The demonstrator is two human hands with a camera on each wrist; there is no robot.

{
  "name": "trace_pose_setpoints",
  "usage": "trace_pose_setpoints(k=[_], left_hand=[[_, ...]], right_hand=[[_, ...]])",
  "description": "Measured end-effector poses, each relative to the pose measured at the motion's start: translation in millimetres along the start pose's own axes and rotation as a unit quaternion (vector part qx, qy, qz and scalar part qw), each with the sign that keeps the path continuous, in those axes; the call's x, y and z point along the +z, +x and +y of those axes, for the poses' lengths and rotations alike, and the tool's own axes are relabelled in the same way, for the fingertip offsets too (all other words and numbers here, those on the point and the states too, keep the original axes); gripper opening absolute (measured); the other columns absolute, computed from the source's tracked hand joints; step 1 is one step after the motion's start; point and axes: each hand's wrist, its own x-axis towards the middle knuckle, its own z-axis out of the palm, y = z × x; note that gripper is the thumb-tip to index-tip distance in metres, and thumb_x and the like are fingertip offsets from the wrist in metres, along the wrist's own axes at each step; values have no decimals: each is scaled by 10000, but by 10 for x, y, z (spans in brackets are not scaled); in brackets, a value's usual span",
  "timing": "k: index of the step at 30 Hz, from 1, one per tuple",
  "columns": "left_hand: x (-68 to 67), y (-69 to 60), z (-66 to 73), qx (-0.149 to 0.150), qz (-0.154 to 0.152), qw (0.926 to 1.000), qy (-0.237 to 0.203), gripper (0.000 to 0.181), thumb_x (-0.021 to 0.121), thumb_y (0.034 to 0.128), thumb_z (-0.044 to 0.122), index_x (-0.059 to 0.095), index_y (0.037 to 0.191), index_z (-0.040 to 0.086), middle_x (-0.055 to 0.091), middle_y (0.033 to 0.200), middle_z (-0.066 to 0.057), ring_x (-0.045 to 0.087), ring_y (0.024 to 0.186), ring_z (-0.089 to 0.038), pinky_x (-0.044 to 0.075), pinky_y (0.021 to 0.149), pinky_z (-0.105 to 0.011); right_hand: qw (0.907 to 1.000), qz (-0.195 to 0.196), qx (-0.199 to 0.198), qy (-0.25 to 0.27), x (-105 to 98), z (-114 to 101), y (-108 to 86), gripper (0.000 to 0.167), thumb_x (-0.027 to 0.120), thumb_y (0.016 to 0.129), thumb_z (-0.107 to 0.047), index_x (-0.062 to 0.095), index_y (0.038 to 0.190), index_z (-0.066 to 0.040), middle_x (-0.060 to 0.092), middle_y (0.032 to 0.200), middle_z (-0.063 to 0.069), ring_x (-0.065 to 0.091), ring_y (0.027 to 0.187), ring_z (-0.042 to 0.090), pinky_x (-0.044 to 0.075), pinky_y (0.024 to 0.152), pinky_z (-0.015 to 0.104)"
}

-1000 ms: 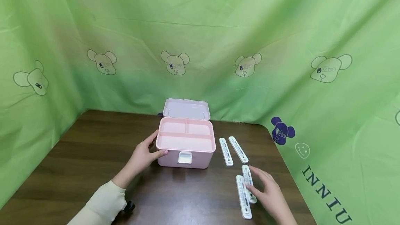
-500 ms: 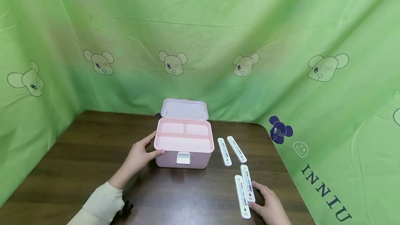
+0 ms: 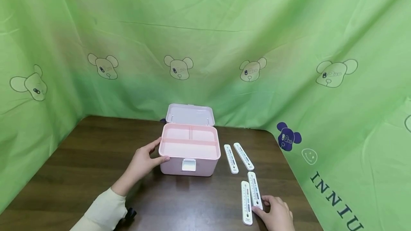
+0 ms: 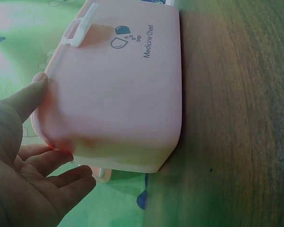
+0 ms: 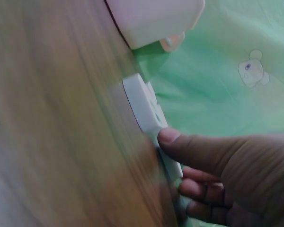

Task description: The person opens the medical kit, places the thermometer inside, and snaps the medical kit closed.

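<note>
A pink medicine chest with a white latch stands on the table, its lid raised behind it and a divided tray at its top. My left hand holds the chest's front left corner, thumb on the front and fingers along the side; the left wrist view shows the "Medicine Chest" print. On the right, my right hand pinches the near end of a white thermometer between thumb and fingers. Close beside it on the left lies a second thermometer. In the right wrist view, my thumb presses the thermometer's edge.
Two more thermometers, one nearer the chest and one to its right, lie on the brown wooden table. A green printed curtain surrounds the table's back and sides. A small black object is by the left sleeve.
My right hand has come down toward the near end of the thermometer and closed on it from both sides. My left hand stays on the chest.
</note>
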Motion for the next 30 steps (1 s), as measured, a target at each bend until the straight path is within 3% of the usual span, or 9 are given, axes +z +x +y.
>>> trace_pose_setpoints(k=[4,9,14,19,25,30], left_hand=[[2,-1,-6,-28,-31,10000,32,907,881,793,449,494,1520,69,515,1532,-116,542,1359,-366,467,1105,-504],[1,4,1,-19,-51,10000,-3,907,882,792,447,492,1521,73,510,1536,-111,534,1366,-364,460,1111,-506],[4,8,8,-11,-9,10000,0,904,883,790,449,498,1519,77,516,1530,-113,535,1366,-357,460,1112,-503],[9,-1,5,-10,-26,10000,-5,903,886,787,441,499,1517,77,518,1529,-104,535,1369,-342,459,1116,-492],[-4,-6,6,-19,-30,10000,-29,901,888,786,435,500,1516,76,517,1530,-99,532,1371,-341,458,1116,-493],[-11,-5,9,-31,-18,10000,-54,894,894,781,426,509,1511,82,521,1528,-92,537,1367,-340,461,1113,-490]], right_hand=[[9996,35,278,-30,1,-50,-38,541,886,719,-504,744,1030,-85,674,970,73,620,974,363,456,773,548],[9974,322,572,296,-13,-42,-66,374,876,759,-406,757,930,-97,693,892,59,641,861,300,482,733,478],[9907,357,970,884,-78,10,-61,340,852,806,-347,765,973,-65,741,852,14,627,749,111,477,655,300],[9870,297,1138,1094,-161,73,-51,391,846,826,-338,760,1051,-31,739,868,25,598,746,47,469,633,234],[9854,826,738,1292,-207,107,-13,343,882,797,-245,771,1066,-64,729,899,16,588,717,-44,456,639,173],[9851,1307,165,1108,-236,77,90,309,897,781,-222,787,1047,-109,698,930,8,624,790,32,419,682,109]])
